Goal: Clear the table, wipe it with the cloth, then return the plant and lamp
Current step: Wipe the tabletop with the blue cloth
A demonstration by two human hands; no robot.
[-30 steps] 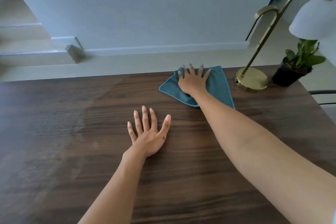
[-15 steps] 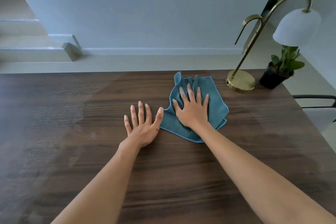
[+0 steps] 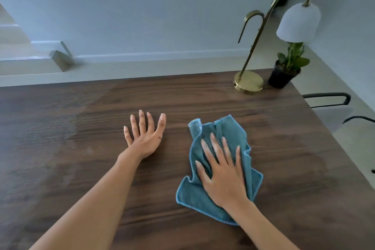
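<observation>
A crumpled teal cloth (image 3: 228, 133) lies on the dark wooden table (image 3: 77, 132), right of centre. My right hand (image 3: 222, 172) presses flat on top of it with fingers spread, covering its middle. My left hand (image 3: 145, 136) rests palm down on the bare wood to the left of the cloth, fingers apart, holding nothing. A brass lamp (image 3: 248, 83) with a white shade stands at the table's far right corner. Right beside it is a small green plant (image 3: 289, 63) in a black pot.
The table's right edge runs diagonally past the plant, with black chair armrests (image 3: 327, 96) just beyond it. A white low wall and pale floor lie behind the far edge. The left part of the tabletop shows a duller sheen.
My right hand has dragged the cloth from near the far edge back toward me and to the right, bunching it up. The left hand stays flat in place.
</observation>
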